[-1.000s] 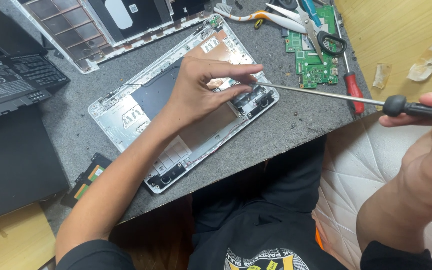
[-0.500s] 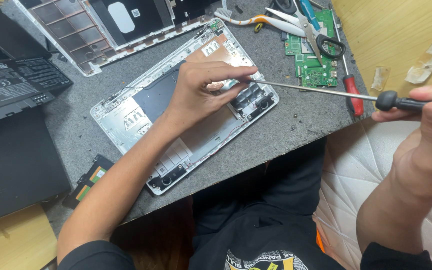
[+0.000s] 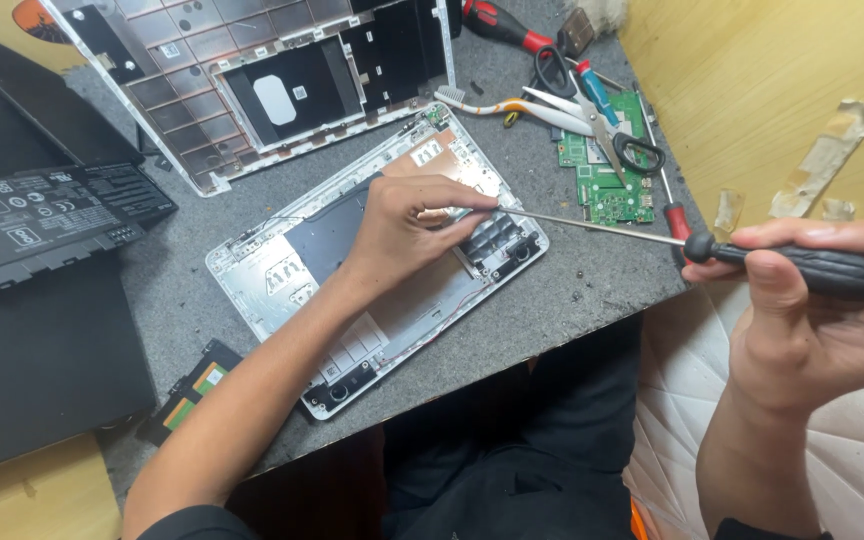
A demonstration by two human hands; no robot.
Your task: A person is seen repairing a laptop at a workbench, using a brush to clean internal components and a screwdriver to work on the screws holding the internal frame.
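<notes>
The screwdriver [image 3: 752,255] lies nearly level, tip leftward, its handle gripped in the closed right hand [image 3: 812,320]. The left hand [image 3: 407,225], fingers curled, pinches its tip over the laptop shell [image 3: 282,275] on the counter [image 3: 592,290].

Grey table [image 3: 592,290] bearing opened laptop [image 3: 282,270]
</notes>
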